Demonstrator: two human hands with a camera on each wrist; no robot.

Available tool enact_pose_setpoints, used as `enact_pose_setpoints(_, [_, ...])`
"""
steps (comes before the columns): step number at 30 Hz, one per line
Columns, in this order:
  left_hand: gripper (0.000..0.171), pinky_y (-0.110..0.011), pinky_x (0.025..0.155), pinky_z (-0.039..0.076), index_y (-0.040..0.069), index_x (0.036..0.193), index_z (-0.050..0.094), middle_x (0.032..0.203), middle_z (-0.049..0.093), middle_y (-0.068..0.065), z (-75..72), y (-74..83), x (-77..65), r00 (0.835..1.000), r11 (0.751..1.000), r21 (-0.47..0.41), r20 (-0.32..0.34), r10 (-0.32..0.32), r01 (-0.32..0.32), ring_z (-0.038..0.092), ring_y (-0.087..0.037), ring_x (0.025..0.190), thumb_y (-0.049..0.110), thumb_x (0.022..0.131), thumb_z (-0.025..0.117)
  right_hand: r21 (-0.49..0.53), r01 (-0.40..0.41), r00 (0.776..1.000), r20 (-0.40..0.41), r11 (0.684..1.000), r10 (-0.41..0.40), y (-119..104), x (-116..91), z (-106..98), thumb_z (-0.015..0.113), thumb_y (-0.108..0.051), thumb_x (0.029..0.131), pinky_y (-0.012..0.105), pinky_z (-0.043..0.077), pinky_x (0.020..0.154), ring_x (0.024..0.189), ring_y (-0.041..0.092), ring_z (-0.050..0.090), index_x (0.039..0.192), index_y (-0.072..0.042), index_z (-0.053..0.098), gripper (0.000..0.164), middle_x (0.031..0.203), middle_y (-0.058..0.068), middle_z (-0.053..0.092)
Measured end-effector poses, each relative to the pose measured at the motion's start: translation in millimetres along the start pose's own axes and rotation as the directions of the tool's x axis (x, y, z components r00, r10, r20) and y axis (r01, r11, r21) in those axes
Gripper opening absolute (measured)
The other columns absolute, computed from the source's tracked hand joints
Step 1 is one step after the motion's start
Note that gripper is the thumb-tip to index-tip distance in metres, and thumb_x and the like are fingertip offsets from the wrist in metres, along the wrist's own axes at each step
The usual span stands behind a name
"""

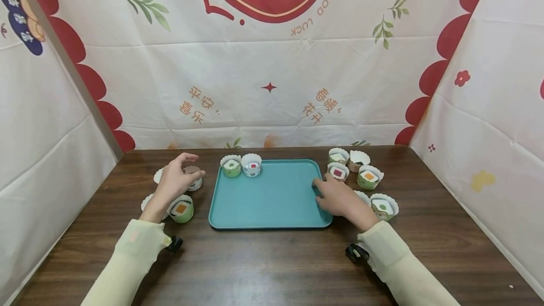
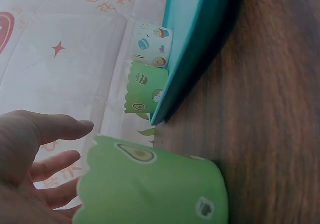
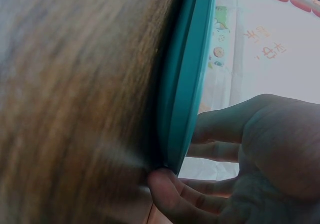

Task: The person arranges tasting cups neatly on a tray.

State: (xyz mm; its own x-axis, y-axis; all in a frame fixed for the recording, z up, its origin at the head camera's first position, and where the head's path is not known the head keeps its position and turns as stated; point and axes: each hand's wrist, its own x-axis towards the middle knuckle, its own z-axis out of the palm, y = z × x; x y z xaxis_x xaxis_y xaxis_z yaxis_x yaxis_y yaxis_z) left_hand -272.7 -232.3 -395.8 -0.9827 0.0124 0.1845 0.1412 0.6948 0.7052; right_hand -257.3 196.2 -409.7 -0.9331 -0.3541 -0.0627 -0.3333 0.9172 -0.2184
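One tray (image 1: 272, 197) lies on one bench (image 1: 263, 268); two paper cups (image 1: 231, 169) stand at its far left corner. Right hand (image 1: 340, 197): grip pinches the tray's right rim. Left hand (image 1: 175, 181): grip spread, near four visible left-side cups (image 1: 183, 215). Six right-side cups (image 1: 369, 182) stand near the right hand.

- Shows dark brown grain across the table (image 1: 272, 268), pale sheen in front.
- Carries a teal tray (image 1: 272, 202) midway across, toward the back.
- Holds paper cups (image 1: 183, 218) left of the tray, more cups (image 1: 366, 184) right of it.
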Motion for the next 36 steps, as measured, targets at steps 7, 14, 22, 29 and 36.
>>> enact_pose_setpoints(7, [0.054,-0.061,0.105,0.048,0.007,0.141,0.056,0.147,0.056,-0.023,-1.2,2.7,-1.8,0.995,0.998,0.019,-0.073,-0.061,0.063,0.053,-0.046,0.134,0.024,0.092,0.072,-0.001,-0.006,1.000,0.000,1.000,0.006,-2.2,0.2,-1.6,0.065,-0.019,0.100,0.042,0.054,0.069,0.083,0.027,0.058,0.139,-0.003,0.059,0.042,0.126,0.029,0.055])
enact_pose_setpoints(14, [0.058,-0.061,0.107,0.047,0.005,0.144,0.053,0.149,0.053,-0.027,-1.1,-1.2,-0.1,0.994,0.994,0.034,-0.041,-0.100,0.102,0.051,-0.048,0.135,0.024,0.092,0.070,-0.001,-0.002,1.000,0.004,1.000,0.002,-0.6,-0.4,0.9,0.064,-0.019,0.101,0.042,0.053,0.069,0.082,0.027,0.058,0.139,-0.003,0.058,0.042,0.126,0.029,0.055])
enact_pose_setpoints(22, [0.055,-0.061,0.107,0.045,0.005,0.141,0.056,0.145,0.057,-0.028,-0.4,-1.3,2.1,0.996,0.994,0.076,-0.026,-0.082,0.083,0.052,-0.046,0.135,0.025,0.092,0.072,-0.005,-0.007,1.000,0.002,1.000,0.007,0.4,-0.3,1.5,0.064,-0.019,0.101,0.042,0.054,0.069,0.083,0.027,0.059,0.141,-0.002,0.057,0.044,0.128,0.029,0.055])
enact_pose_setpoints(29, [0.056,-0.062,0.108,0.044,0.003,0.141,0.056,0.144,0.057,-0.030,-2.2,-1.4,2.1,0.997,0.991,0.107,-0.008,-0.076,0.076,0.052,-0.047,0.136,0.022,0.092,0.074,-0.006,-0.008,1.000,0.010,1.000,0.008,0.2,1.4,0.6,0.064,-0.020,0.101,0.041,0.053,0.066,0.081,0.026,0.058,0.141,-0.003,0.057,0.045,0.127,0.029,0.055])
enact_pose_setpoints(36, [0.057,-0.062,0.107,0.045,0.003,0.141,0.056,0.143,0.058,-0.029,-5.1,-3.6,1.5,0.998,0.992,0.109,0.019,-0.059,0.056,0.052,-0.048,0.135,0.014,0.088,0.076,-0.004,-0.008,1.000,0.014,1.000,0.008,-0.2,0.4,-0.1,0.064,-0.020,0.101,0.041,0.053,0.068,0.081,0.027,0.058,0.143,-0.002,0.056,0.046,0.129,0.029,0.054])
